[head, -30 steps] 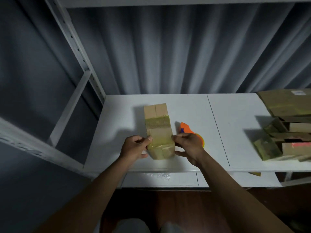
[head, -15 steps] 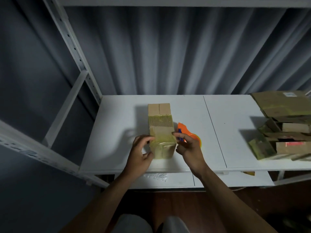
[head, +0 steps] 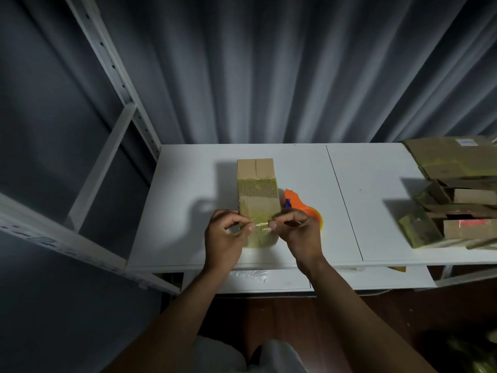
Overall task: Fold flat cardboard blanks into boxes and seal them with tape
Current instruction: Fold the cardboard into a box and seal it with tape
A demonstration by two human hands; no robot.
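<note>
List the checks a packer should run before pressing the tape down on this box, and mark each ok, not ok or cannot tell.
1. Box rests flat on the white table: ok.
2. Left hand and right hand both at the box's near edge, fingertips on the tape: ok.
3. Tape lies smooth, without wrinkles: cannot tell.
4. Far end of the box taped: not ok, bare cardboard shows.
5. Orange tape dispenser within reach beside the box: ok.
6. More cardboard pieces waiting at the right: ok.

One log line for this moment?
left hand: pinching tape on box | right hand: same | tape dispenser: on table
</note>
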